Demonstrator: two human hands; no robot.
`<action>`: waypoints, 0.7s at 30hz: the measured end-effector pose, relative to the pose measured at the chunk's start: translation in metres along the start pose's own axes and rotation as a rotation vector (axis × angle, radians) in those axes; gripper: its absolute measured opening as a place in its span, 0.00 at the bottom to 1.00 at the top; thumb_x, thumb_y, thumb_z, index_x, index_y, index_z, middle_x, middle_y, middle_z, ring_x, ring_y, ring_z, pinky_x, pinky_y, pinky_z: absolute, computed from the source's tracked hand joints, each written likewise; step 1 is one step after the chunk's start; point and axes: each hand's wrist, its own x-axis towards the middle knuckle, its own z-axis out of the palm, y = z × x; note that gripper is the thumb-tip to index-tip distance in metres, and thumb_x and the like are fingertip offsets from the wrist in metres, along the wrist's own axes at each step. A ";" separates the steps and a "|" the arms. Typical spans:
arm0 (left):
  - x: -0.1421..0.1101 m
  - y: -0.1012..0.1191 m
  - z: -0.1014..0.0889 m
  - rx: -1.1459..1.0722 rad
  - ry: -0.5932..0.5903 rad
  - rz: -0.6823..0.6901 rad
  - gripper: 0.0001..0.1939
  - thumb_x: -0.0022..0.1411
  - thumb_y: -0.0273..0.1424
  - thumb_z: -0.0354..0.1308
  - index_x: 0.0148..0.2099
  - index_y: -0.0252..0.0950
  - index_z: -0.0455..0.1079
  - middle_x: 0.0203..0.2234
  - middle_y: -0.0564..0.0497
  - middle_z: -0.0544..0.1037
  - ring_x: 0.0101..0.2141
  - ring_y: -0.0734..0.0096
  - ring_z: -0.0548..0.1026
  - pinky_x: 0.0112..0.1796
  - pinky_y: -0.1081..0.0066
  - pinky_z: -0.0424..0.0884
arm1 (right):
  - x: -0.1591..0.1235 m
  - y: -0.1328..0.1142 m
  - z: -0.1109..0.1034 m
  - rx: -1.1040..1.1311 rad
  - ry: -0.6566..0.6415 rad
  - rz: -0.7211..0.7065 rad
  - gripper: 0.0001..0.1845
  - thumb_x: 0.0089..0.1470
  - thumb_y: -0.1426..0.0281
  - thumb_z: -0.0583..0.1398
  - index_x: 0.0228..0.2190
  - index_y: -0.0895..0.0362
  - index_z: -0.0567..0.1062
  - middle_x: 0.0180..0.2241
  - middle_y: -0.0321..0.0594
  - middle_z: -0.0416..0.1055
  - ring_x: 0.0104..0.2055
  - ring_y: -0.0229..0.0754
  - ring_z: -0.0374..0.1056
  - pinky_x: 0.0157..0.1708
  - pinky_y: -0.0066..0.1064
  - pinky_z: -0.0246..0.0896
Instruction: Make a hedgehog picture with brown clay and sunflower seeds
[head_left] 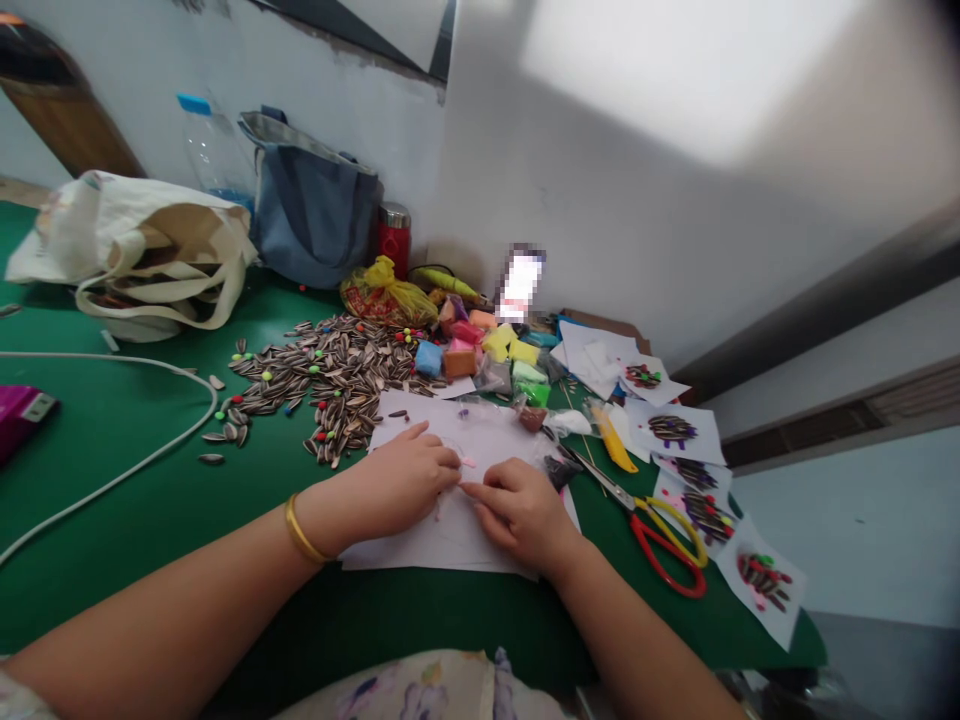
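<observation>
A small stack of white paper point(405, 550) lies before me on the green table, and both hands rest over it. My left hand point(401, 480) is closed, fingers bent down; its thumb is hidden. My right hand point(521, 510) is closed too, index finger reaching toward the left fingertips, almost meeting them. Anything between the fingertips is too small or covered to make out. A little pink clay piece point(468, 462) lies on the paper just beyond the fingers. Near the sheet's far edge is a loose sunflower seed point(397, 414).
Sunflower seeds point(345, 365) spread at left, mixed with coloured bits. Bagged clay blocks point(499, 345) sit behind the paper. Scissors point(637, 505) and a yellow utility knife point(613, 438) lie right, beside seed-decorated papers point(787, 615). Bags point(315, 215), a phone point(520, 283) and a cable point(135, 475) are around.
</observation>
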 end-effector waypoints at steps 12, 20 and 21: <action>0.001 0.001 -0.004 0.017 0.009 0.035 0.12 0.63 0.25 0.56 0.46 0.42 0.76 0.43 0.48 0.77 0.43 0.61 0.72 0.51 0.57 0.60 | 0.000 -0.001 0.002 -0.103 -0.061 -0.018 0.12 0.59 0.69 0.59 0.44 0.52 0.78 0.34 0.41 0.68 0.35 0.42 0.60 0.36 0.35 0.54; 0.006 -0.003 -0.003 -0.031 0.017 0.006 0.14 0.59 0.23 0.58 0.46 0.38 0.74 0.36 0.47 0.80 0.39 0.61 0.74 0.45 0.62 0.65 | 0.001 -0.003 0.003 -0.117 -0.132 0.008 0.20 0.59 0.67 0.58 0.53 0.55 0.73 0.36 0.43 0.68 0.37 0.44 0.60 0.38 0.37 0.55; 0.006 -0.003 -0.003 -0.021 0.023 -0.004 0.14 0.59 0.23 0.58 0.46 0.38 0.75 0.36 0.47 0.80 0.39 0.61 0.74 0.45 0.62 0.65 | 0.001 -0.003 0.004 -0.120 -0.135 0.019 0.19 0.59 0.67 0.58 0.52 0.54 0.73 0.36 0.43 0.68 0.37 0.44 0.60 0.38 0.37 0.56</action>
